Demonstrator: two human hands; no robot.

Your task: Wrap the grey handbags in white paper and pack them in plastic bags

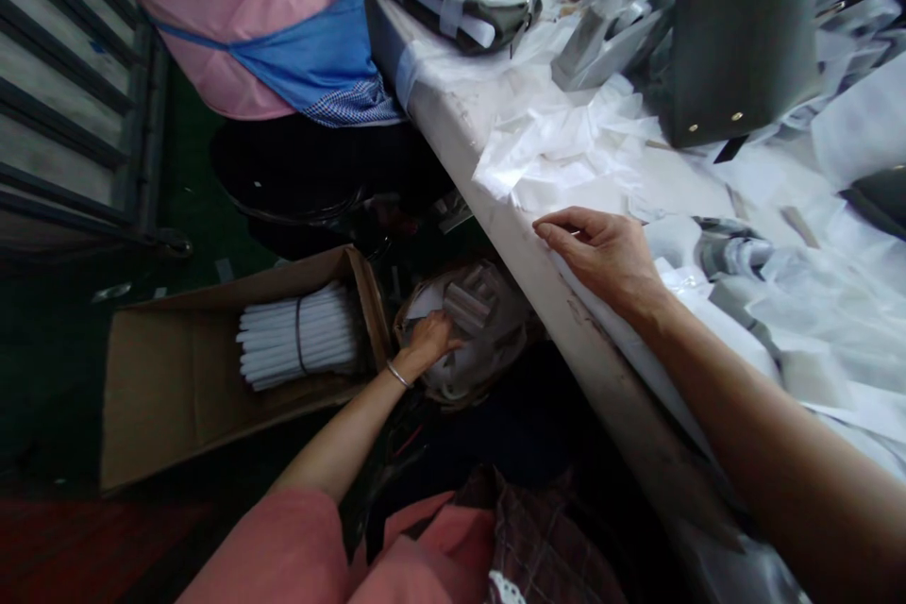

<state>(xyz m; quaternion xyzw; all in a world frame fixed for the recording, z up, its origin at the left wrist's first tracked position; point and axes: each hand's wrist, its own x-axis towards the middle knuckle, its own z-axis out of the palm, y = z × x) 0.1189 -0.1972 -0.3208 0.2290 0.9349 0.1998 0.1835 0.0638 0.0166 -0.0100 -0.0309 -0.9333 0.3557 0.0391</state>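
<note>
My left hand (430,340), with a bracelet at the wrist, reaches down over a round basket (405,316) beside the table. Its thumb stands apart from the fingers, and nothing shows in its grasp. Below it in the basket lie pale crumpled sheets and grey wrapped strips (473,300). My right hand (605,253) rests at the table's edge, thumb and fingertips pinched together; whether anything thin is between them is hidden. Just beyond it is a heap of white tissue paper (559,146).
An open cardboard box (162,377) on the floor holds a strapped bundle of white rolls (301,337). A dark handbag (746,38) stands on the cluttered table (467,137). A co-worker in pink and blue (283,38) has a hand at another wrapped bag (460,5).
</note>
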